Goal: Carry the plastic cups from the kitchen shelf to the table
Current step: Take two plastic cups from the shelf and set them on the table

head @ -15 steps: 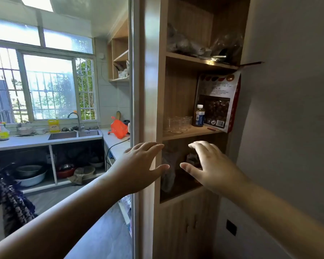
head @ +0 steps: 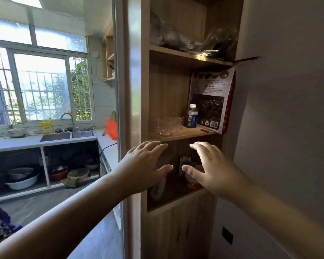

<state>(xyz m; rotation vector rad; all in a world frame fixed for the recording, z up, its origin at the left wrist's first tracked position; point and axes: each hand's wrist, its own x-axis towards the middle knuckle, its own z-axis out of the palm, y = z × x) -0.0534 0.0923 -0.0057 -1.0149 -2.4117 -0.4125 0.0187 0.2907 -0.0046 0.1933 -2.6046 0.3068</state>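
Note:
Several clear plastic cups (head: 167, 125) stand in a cluster on the middle board of a wooden shelf unit (head: 181, 134). My left hand (head: 144, 167) is stretched out below the cups, fingers spread, holding nothing. My right hand (head: 211, 169) is beside it, also open and empty, just under the shelf's front edge. Both hands are short of the cups and touch nothing.
A small bottle (head: 191, 116) and a large red-and-white food bag (head: 212, 101) stand right of the cups. Plastic bags fill the upper shelf (head: 176, 38). Jars sit in the lower compartment (head: 189, 176). A door frame (head: 127, 109) borders the kitchen with sink (head: 67, 136) at left.
The view has come closer to the shelf, which looks larger now. Both hands have risen slightly toward the shelf board and stay open.

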